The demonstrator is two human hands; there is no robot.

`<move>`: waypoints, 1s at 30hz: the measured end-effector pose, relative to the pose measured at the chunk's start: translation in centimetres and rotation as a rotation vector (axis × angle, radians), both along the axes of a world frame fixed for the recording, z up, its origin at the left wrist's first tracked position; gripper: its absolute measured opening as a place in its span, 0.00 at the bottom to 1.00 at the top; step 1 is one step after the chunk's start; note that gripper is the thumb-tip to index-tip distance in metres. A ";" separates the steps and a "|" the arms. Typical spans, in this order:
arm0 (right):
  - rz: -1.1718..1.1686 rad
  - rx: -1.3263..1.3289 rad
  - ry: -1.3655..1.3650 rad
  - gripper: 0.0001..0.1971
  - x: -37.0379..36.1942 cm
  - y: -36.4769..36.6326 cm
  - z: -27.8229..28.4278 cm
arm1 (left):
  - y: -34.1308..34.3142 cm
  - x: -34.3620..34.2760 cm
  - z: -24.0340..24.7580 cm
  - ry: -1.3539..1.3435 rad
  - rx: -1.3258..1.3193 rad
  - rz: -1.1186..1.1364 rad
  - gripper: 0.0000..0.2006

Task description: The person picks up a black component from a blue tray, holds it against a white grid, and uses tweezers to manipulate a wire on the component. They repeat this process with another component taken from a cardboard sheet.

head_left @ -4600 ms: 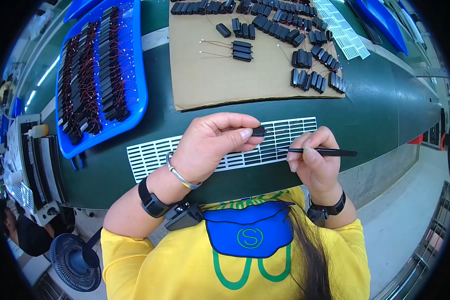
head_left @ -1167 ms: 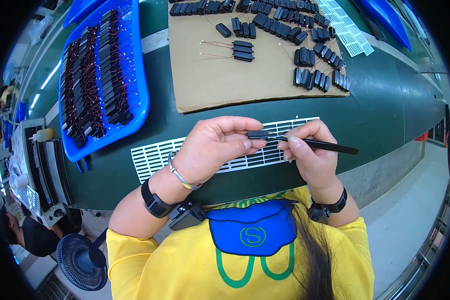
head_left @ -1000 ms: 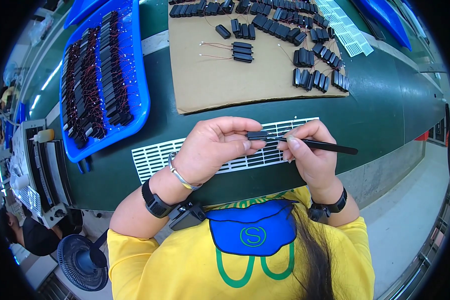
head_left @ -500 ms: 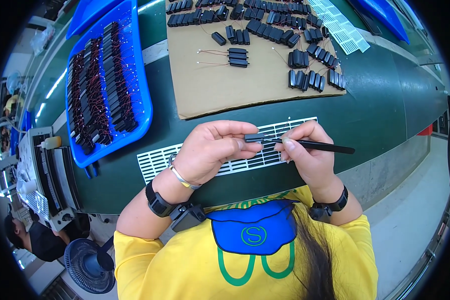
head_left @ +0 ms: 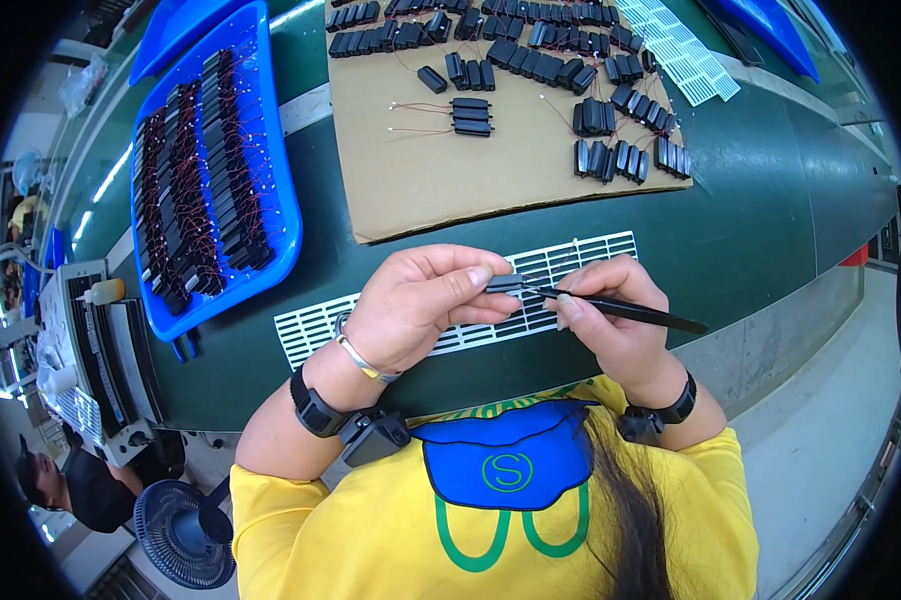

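Observation:
Between the thumb and fingers of my left hand (head_left: 426, 300) is a small black box-shaped part (head_left: 504, 284) with thin wires coming from its right end. My right hand (head_left: 616, 315) is closed around black tweezers (head_left: 641, 312). Their tips meet the wires close to the part's end; whether they grip a wire is too small to tell. Both hands are above a white slotted strip (head_left: 321, 325) lying on the green table (head_left: 771, 190). Beyond them, a cardboard sheet (head_left: 421, 190) bears several rows of similar black parts (head_left: 471, 117), some with red wires.
On the left stands a blue tray (head_left: 288, 235) filled with black wired parts. Another white slotted sheet (head_left: 686, 60) lies at the back right. A bench device (head_left: 91, 340) with a small bottle (head_left: 105, 291) is at the far left. Below it are a fan (head_left: 183, 535) and a person (head_left: 91, 485).
The black part has tilted slightly and my left thumb now lies over its top. The tweezer tips have shifted a little left and down toward the part's wire end.

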State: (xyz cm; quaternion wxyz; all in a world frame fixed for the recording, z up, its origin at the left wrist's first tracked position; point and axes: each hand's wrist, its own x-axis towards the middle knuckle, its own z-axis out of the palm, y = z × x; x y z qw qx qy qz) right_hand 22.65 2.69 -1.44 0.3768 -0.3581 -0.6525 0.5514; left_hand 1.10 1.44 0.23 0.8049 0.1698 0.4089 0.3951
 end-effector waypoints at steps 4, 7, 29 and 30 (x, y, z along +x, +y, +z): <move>-0.021 -0.032 0.063 0.07 -0.2 -0.2 0.2 | 0.0 -0.1 -0.2 -0.014 0.000 0.005 0.11; -0.033 0.008 0.056 0.07 -0.3 -0.1 0.2 | 0.1 -0.1 -0.1 -0.021 0.005 0.002 0.11; 0.056 0.552 -0.093 0.15 -1.4 0.4 0.5 | -0.2 -0.1 -0.1 -0.050 0.064 -0.044 0.11; 0.069 0.519 -0.086 0.16 -1.4 0.4 0.5 | -0.3 0.0 0.0 -0.053 0.063 -0.049 0.11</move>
